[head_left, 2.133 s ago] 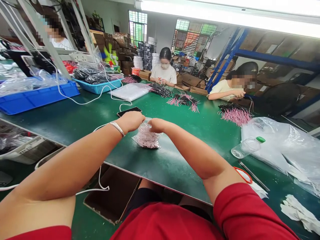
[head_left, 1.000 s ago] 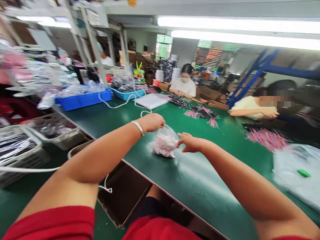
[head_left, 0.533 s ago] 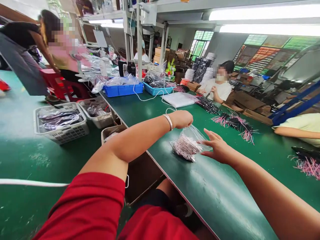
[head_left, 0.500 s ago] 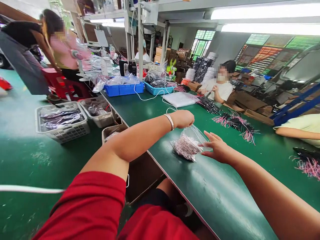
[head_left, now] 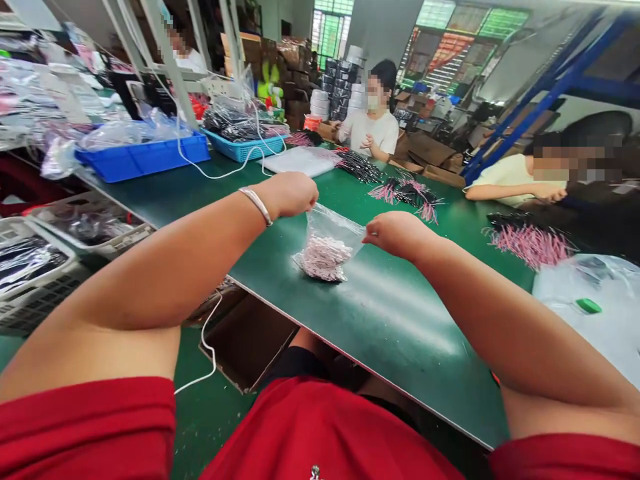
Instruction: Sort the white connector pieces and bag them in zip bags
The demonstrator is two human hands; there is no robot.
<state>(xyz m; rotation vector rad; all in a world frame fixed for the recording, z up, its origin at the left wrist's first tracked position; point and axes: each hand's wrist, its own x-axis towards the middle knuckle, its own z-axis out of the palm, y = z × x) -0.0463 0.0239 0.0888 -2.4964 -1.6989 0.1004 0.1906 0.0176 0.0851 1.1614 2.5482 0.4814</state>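
fingers [head_left: 371,235] half-hidden at clear bag [head_left: 327,250]

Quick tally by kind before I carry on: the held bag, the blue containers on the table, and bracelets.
Clear plastic bag of pale pieces, between left hand and right hand: 1
Deep-blue plastic tray: 1
Light-blue plastic basket: 1
Silver bracelet: 1
Total: 4

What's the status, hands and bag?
Left hand, right hand gripping bag by mouth. Bag rests on table, pale pieces inside. Wire bundles beyond, apart.
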